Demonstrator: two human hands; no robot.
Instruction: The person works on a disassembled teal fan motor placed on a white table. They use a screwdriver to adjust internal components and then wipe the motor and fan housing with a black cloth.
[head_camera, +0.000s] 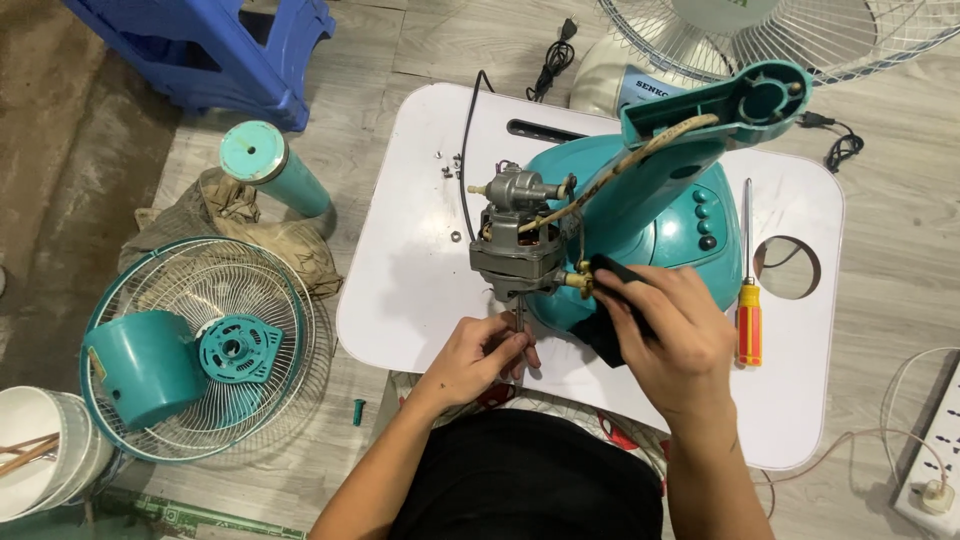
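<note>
**Fan motor, stripped, in hand on a low table**

Where the fingers meet the work, the entries begin. Left hand (480, 355): fingers pinched around the steel shaft (518, 318) that juts toward the person from the motor (515, 250). Right hand (665, 340): fingers curled over a black part (612, 272) pressed against the motor's side, just beside a small brass fitting; what the part is, I cannot tell.

Motor: grey metal, bare, its gearbox on top, sitting against the teal fan body (660, 215) on the white table (410, 280). A cloth-wrapped cable (640, 160) runs from it up the teal neck.

State of work, as I judge it: dismantling is well along. Blade and guards are off; the motor cover (140, 365) lies on a wire guard (200, 345) on the floor at the left, loose screws (447, 165) sit on the table's far side, and the motor remains wired to the body.

Nearby: screwdriver (748, 285) with red-and-yellow handle, right of the body; teal tube (270, 165); blue stool (210, 45); power strip (935, 460).

Labels: a blue strip with white lettering on the pale base (610, 85) of a second fan beyond the table; a small yellowish sticker on the motor cover.
</note>
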